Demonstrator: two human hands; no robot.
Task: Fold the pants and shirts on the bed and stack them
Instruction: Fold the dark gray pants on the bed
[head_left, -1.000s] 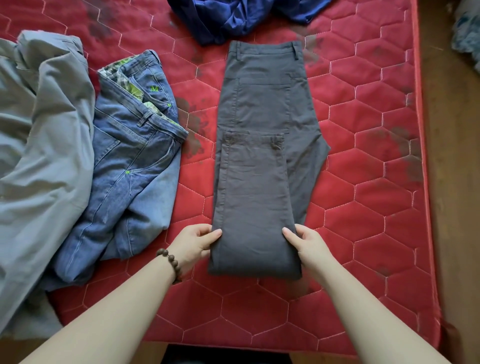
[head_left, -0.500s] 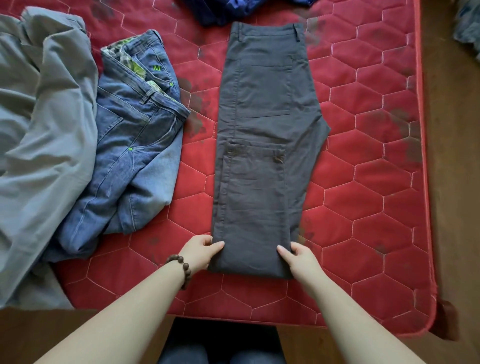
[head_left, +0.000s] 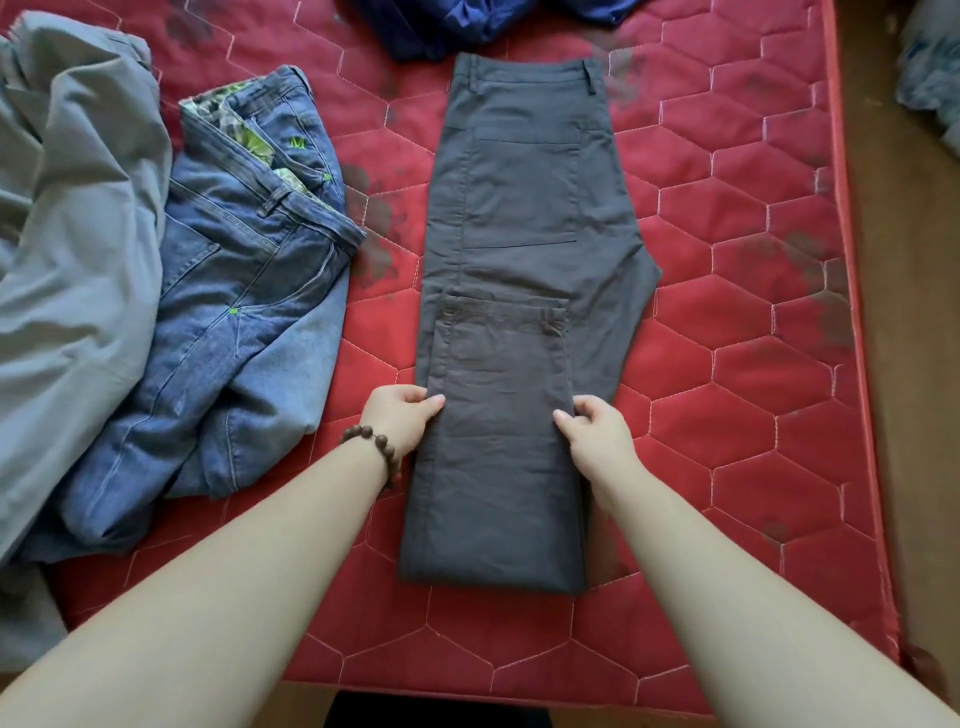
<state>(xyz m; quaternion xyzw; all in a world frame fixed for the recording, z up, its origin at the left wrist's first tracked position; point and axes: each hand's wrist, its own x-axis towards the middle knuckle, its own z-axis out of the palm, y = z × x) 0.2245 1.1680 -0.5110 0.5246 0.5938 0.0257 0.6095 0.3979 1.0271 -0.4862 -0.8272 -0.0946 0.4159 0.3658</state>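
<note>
Dark grey pants (head_left: 524, 218) lie lengthwise on the red quilted mattress (head_left: 737, 395), their legs doubled up over the seat. My left hand (head_left: 402, 423) grips the left edge of the folded leg part, thumb on top. My right hand (head_left: 597, 436) grips the right edge at the same height. Blue jeans (head_left: 234, 312) lie crumpled to the left. A light grey garment (head_left: 67, 234) is heaped at the far left. A dark blue garment (head_left: 457, 23) lies bunched at the top edge.
The mattress's right edge (head_left: 857, 364) borders a wooden floor. Pale cloth (head_left: 935, 78) lies on the floor at the upper right. Dark stains mark the mattress around the pants. A bead bracelet (head_left: 374, 447) is on my left wrist.
Both hands have slid up the sides of the folded legs, from near the bottom fold to about the middle. The view has shifted a little.
</note>
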